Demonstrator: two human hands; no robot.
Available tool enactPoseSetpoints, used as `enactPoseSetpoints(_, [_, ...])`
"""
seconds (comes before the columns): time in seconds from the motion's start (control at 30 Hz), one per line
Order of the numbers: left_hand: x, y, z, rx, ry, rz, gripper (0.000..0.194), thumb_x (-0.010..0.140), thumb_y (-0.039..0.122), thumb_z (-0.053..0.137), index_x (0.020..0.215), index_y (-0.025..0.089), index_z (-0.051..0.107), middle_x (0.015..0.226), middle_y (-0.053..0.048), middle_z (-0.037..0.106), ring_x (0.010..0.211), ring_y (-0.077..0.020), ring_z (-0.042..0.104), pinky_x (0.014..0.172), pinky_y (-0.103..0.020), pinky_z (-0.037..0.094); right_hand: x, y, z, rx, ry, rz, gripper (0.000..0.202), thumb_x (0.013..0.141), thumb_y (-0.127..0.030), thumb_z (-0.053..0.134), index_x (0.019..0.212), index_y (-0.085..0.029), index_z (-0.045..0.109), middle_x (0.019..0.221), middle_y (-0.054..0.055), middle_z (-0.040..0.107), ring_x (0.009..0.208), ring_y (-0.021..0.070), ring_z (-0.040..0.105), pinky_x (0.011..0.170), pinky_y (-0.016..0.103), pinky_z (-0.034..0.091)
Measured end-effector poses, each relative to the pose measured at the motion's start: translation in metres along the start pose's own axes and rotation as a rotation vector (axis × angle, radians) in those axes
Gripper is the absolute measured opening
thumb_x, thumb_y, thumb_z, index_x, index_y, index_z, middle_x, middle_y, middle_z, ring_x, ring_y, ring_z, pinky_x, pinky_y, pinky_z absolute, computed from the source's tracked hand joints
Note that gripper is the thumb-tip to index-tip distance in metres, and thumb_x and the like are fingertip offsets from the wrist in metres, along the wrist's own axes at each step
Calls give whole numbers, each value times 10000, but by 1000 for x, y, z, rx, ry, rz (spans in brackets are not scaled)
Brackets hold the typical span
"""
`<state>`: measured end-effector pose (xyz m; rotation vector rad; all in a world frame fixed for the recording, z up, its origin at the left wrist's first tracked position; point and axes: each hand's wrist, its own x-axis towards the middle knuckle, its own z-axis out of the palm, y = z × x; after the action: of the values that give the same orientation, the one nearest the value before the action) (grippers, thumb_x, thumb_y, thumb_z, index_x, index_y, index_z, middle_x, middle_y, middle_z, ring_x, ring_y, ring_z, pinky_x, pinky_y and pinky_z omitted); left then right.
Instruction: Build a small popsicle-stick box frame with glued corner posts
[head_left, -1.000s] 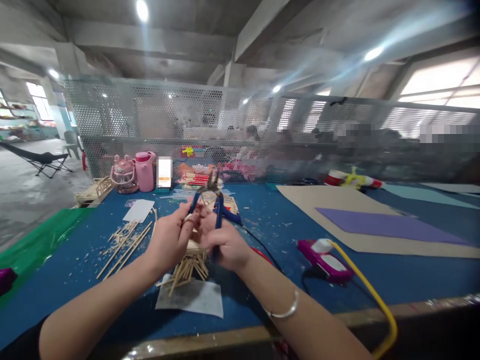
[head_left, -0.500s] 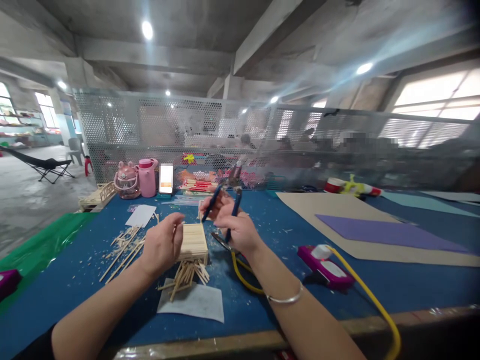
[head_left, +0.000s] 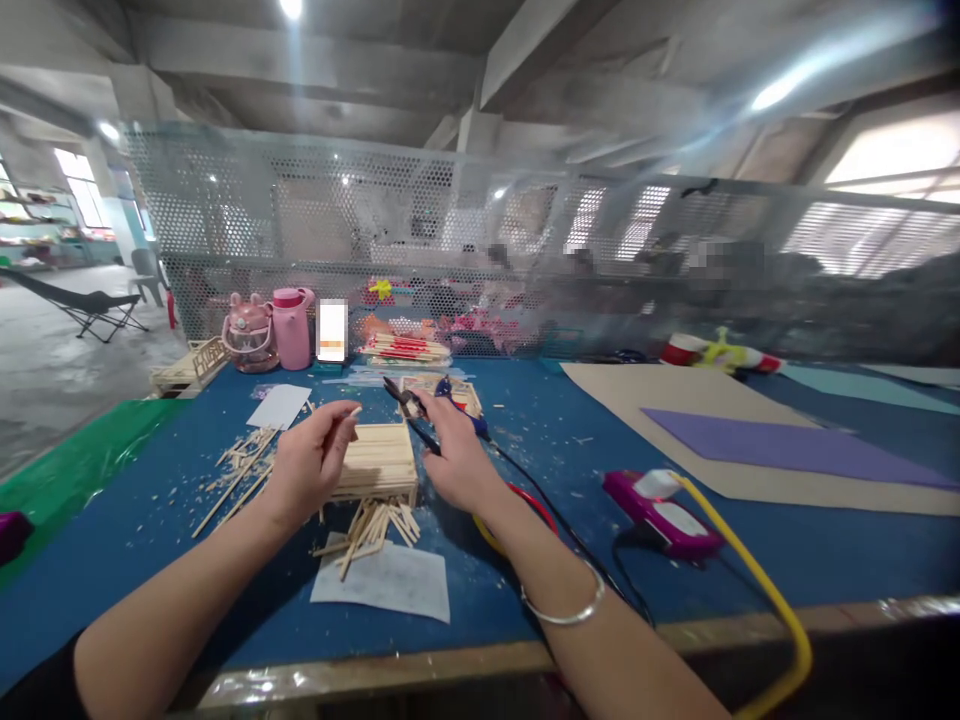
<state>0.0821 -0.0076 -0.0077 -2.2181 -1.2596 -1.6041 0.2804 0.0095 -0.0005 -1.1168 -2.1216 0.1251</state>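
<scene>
My left hand (head_left: 311, 455) is closed in a pinch, with the pale end of a small wooden stick (head_left: 356, 411) showing at the fingertips. It is just left of a small slatted wooden platform (head_left: 375, 450). Right of the platform, my right hand (head_left: 457, 455) has its fingers over a pair of cutting pliers (head_left: 403, 395), jaws pointing away to the left. One handle shows between thumb and fingers. A blue glue gun (head_left: 474, 415) with a black cord lies just beyond that hand, partly hidden. Short cut sticks (head_left: 375, 530) are heaped in front of the platform.
Longer sticks and scraps (head_left: 240, 480) lie left on the blue tabletop (head_left: 540, 600). White paper (head_left: 382, 590) lies in front. Pink bottles (head_left: 291, 335) and a phone (head_left: 331, 330) stand behind. A purple power strip (head_left: 660, 515) with a yellow cable and purple sheet (head_left: 780, 445) are right.
My right hand has lowered the pliers from upright in the air toward the tabletop, turning their jaws left. My left hand stays beside the platform, and the small stick's end now shows in its pinch.
</scene>
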Motion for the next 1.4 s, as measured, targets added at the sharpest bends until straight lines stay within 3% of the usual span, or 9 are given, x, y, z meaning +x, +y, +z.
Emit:
enactPoseSetpoints(0.13, [1, 6, -1, -82, -34, -90, 218, 873, 241, 429, 949, 148, 610, 643, 9, 656, 540, -93, 572, 564, -185, 446, -1, -6, -2, -73, -51, -3, 760, 595, -104, 408, 1344, -165, 300, 1240, 137, 475, 1179, 268, 392, 1018, 557, 188])
enactPoseSetpoints(0.37, [2, 11, -2, -166, -63, -131, 208, 866, 233, 436, 894, 151, 625, 623, 15, 645, 546, -95, 555, 571, -192, 435, -4, -13, 0, -124, -154, -26, 789, 595, -120, 398, 1368, -188, 254, 1287, 116, 435, 1220, 240, 355, 1051, 556, 86])
enactPoseSetpoints(0.63, [2, 13, -4, -145, -97, -95, 235, 860, 237, 447, 698, 173, 606, 640, 12, 658, 552, -95, 567, 561, -188, 420, -5, -19, -1, -164, -143, -57, 803, 594, -118, 405, 1379, -160, 240, 1229, 133, 448, 1207, 260, 361, 1053, 571, 51])
enactPoseSetpoints(0.9, [2, 15, -6, -129, -107, -43, 223, 849, 215, 458, 677, 176, 595, 571, 31, 615, 448, -74, 477, 483, -178, 367, -6, -21, -1, -138, -123, -88, 796, 605, -128, 415, 1379, -186, 238, 1206, 121, 452, 1183, 253, 379, 1051, 576, 51])
enactPoseSetpoints(1.13, [2, 14, -6, -127, -112, -37, 220, 849, 220, 454, 686, 181, 597, 590, 24, 623, 473, -81, 490, 505, -184, 379, -7, -21, -2, -158, -125, -85, 814, 604, -123, 418, 1392, -194, 225, 1194, 122, 454, 1170, 260, 387, 1043, 591, 40])
enactPoseSetpoints(1.4, [0, 15, -6, -136, -95, -37, 239, 854, 231, 450, 683, 181, 608, 643, 13, 656, 501, -82, 520, 524, -182, 397, -8, -23, -3, -179, -119, -114, 880, 614, -108, 425, 1424, -247, 111, 1192, 112, 457, 1154, 271, 398, 1029, 616, 36])
